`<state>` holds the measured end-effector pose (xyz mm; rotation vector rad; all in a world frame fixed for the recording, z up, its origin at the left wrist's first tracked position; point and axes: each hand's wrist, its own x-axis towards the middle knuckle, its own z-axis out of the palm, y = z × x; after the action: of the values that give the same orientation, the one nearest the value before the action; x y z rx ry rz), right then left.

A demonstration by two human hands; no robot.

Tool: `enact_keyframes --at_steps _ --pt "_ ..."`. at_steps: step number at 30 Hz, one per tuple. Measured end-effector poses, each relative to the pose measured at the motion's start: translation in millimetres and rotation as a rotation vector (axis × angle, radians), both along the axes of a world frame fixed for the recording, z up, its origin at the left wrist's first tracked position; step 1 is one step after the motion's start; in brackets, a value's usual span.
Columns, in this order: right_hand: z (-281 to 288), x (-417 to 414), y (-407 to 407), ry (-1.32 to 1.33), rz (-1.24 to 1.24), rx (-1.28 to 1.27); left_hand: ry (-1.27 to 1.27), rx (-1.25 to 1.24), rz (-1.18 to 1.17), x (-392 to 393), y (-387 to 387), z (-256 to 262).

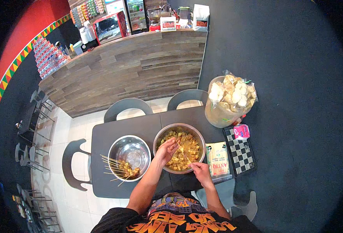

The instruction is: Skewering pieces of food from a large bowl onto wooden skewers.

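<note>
A steel bowl (204,139) of yellow-sauced food chunks (186,154) stands before me on the dark table. My left hand (167,151) is over its left part, fingers bent near the chunks; whether a piece is between them is unclear. At the bowl's lower right rim, my right hand (201,172) pinches a thin wooden skewer (188,159), its tip pointing into the bowl. To the left, a second, shiny steel bowl (136,145) holds several loaded skewers (127,169). Their food ends lie together inside, and bare sticks jut over the left rim.
Right of the food bowl lies a printed pack of skewers (218,160), beside a checkered board (239,151) with a pink packet (241,132). A tall plastic tub (218,116) with bagged crackers (235,91) stands behind. Grey chairs (75,164) surround the table (101,186).
</note>
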<state>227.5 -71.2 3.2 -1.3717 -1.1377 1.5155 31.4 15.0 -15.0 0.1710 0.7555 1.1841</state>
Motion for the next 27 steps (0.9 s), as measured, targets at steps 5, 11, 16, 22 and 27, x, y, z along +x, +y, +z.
enact_keyframes --at_steps 5,11,16,22,27 --pt "-3 0 0 -0.004 -0.006 0.009 -0.016 0.063 -0.045 2 0 2" --pt "5 0 0 0.016 0.013 -0.029 0.011 0.045 -0.026 4 -1 3" --pt "7 0 0 0.04 0.001 -0.031 0.016 0.04 0.0 7 -1 7" --pt "8 0 0 -0.002 0.007 -0.037 0.016 0.054 -0.018 6 0 4" --pt "16 -1 0 0.045 -0.003 -0.112 0.019 0.05 -0.012 7 -1 3"
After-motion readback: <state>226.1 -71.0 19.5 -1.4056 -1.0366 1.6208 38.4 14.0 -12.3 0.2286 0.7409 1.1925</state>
